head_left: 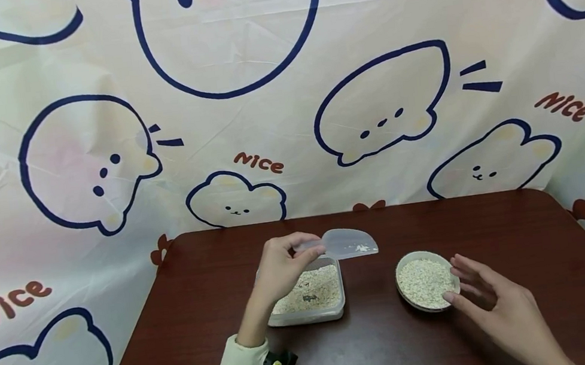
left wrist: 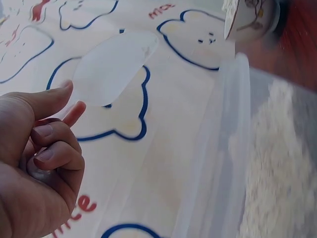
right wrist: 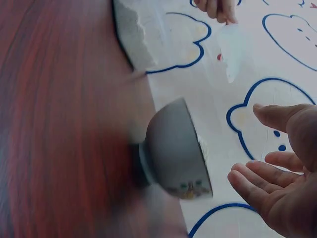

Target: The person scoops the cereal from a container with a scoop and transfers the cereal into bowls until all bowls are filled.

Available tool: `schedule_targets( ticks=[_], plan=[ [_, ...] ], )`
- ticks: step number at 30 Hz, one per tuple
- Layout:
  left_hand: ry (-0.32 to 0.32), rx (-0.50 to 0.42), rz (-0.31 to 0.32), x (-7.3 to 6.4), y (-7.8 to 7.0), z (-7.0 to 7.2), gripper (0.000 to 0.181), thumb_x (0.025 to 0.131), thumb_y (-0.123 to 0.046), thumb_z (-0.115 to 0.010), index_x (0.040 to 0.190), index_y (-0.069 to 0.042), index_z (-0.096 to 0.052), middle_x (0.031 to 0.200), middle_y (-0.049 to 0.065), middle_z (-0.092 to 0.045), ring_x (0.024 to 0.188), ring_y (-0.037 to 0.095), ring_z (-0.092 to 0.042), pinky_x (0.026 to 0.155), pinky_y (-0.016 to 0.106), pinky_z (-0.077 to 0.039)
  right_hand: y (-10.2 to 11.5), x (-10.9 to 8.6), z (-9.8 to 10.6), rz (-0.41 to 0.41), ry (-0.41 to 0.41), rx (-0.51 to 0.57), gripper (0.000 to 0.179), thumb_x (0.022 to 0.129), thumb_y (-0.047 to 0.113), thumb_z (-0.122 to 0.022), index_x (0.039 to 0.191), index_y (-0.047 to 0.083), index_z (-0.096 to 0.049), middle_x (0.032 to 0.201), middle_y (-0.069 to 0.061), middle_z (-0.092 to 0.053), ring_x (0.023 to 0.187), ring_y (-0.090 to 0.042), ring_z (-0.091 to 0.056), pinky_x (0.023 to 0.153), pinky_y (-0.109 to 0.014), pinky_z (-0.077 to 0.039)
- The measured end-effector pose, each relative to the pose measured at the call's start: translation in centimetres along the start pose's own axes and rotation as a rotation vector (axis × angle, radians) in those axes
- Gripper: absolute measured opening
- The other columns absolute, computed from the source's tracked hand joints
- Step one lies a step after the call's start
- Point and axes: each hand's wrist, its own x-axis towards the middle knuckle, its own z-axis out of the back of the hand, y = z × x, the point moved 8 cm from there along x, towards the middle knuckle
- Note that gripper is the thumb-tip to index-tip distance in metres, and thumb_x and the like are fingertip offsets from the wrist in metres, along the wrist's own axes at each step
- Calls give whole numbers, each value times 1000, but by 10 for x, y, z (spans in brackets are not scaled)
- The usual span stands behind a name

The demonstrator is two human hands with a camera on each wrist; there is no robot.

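Observation:
My left hand (head_left: pixel 280 271) pinches the handle of a translucent plastic scoop (head_left: pixel 348 241) between thumb and fingers, with the other fingers curled in. A few pale flakes cling to the scoop's blade, which is raised beyond a clear plastic box (head_left: pixel 308 318). Inside that box lie oat flakes (head_left: pixel 315 285). To the right stands a small bowl (right wrist: pixel 171 153) with a flower pattern near its rim, filled with oats (head_left: pixel 424 282). My right hand (head_left: pixel 507 308) is beside the bowl's right edge, fingers spread and slightly bent, holding nothing; the right wrist view shows a gap between them.
Box and bowl stand side by side on a dark reddish-brown wooden table (head_left: pixel 376 347). Behind the table hangs a pale cloth (head_left: pixel 285 117) printed with blue cartoon outlines. A dark band (head_left: pixel 279 363) is on the left wrist.

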Motion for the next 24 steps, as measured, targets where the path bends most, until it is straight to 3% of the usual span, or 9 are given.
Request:
schedule_targets(
  ticks=[8, 13, 17, 24],
  plan=[
    [-65, 32, 56, -17, 22, 36, 15, 99, -26, -81, 110, -17, -82, 55, -5, -33, 46, 6, -27, 46, 23, -28, 31, 1, -18, 90, 38, 77, 67, 88, 15, -91, 148, 9, -62, 137, -13, -73, 114, 13, -67, 84, -12, -58],
    [-99, 74, 78, -26, 33, 53, 17, 97, -27, -82, 108, -14, -83, 55, -5, -34, 45, 4, -27, 46, 23, -28, 40, 4, -34, 81, 81, 115, 63, 89, 20, -90, 147, 12, -64, 143, -10, -70, 117, 4, -71, 86, -15, -59],
    [-121, 115, 102, -33, 41, 65, 16, 97, -26, -83, 107, -13, -83, 56, -5, -35, 46, 3, -27, 46, 23, -28, 48, 5, -49, 85, 122, 159, 63, 90, 22, -89, 147, 14, -63, 145, -7, -69, 120, -6, -73, 89, -23, -62],
    [-143, 186, 159, -47, 52, 84, 16, 96, -25, -83, 106, -13, -83, 56, -6, -35, 46, 2, -27, 46, 23, -28, 61, 4, -86, 162, 185, 201, 65, 89, 20, -90, 147, 15, -63, 143, -4, -70, 122, -20, -74, 95, -29, -62]
  ],
)
